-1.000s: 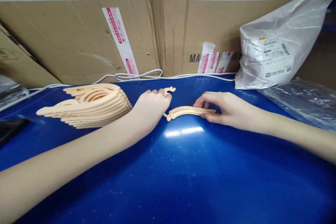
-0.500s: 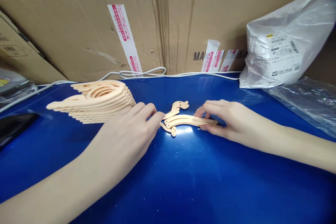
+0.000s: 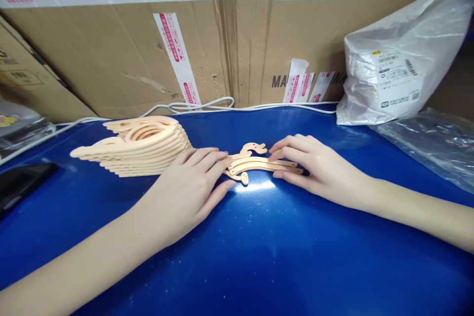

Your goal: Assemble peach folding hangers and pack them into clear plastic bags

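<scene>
A beige plastic folding hanger (image 3: pixel 255 163) lies on the blue table in front of me. Its two curved arms sit side by side, with an animal-head-shaped piece above them and a small curled hook end below. My left hand (image 3: pixel 196 177) covers the hanger's left end, fingers over the top and thumb along the near side. At the other end, my right hand (image 3: pixel 311 163) holds the arms between thumb and fingers. A neat stack of matching beige hangers (image 3: pixel 144 145) stands just beyond my left hand.
Large cardboard boxes (image 3: pixel 122 54) stand behind the table, with a white cable (image 3: pixel 200 106) along their foot. A white plastic-wrapped parcel (image 3: pixel 385 69) sits at the back right beside clear plastic film (image 3: pixel 433 143). A black phone-like object (image 3: pixel 25 182) lies at the left edge.
My left hand has shifted, its fingers flatter over the hanger's left end and the thumb now showing apart. My right hand has moved slightly left along the arms. The view has tilted a little.
</scene>
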A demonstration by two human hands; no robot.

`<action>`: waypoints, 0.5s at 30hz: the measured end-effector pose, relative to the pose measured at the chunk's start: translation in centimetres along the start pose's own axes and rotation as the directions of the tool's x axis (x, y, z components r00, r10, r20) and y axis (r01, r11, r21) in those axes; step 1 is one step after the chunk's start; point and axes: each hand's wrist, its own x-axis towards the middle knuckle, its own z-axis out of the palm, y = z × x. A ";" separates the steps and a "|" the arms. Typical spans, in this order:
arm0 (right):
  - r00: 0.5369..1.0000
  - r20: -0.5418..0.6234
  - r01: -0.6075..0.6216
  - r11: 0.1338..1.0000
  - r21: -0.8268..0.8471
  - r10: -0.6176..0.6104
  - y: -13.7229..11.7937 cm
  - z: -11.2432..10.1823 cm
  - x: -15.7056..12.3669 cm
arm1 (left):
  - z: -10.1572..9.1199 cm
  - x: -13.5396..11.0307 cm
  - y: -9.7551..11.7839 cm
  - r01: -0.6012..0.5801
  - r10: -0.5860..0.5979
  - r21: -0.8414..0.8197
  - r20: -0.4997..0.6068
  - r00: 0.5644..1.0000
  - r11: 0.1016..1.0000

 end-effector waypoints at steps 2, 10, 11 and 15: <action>0.999 0.017 0.031 0.999 -0.034 -0.031 0.1 0.0 -0.1 | 0.2 0.0 0.1 -0.006 0.006 -0.013 0.012 1.000 1.000; 0.994 0.092 0.055 0.998 -0.040 -0.051 0.6 0.4 0.2 | 0.4 -0.3 0.1 0.017 -0.011 -0.120 0.050 0.999 0.993; 0.995 0.088 0.047 0.998 -0.039 -0.043 0.6 0.5 0.2 | 0.4 -0.3 0.1 0.019 -0.014 -0.095 0.050 0.999 0.995; 0.996 0.083 0.030 0.999 -0.037 -0.027 0.8 0.6 0.2 | 0.6 -0.4 0.0 0.019 -0.019 0.000 0.043 0.999 1.000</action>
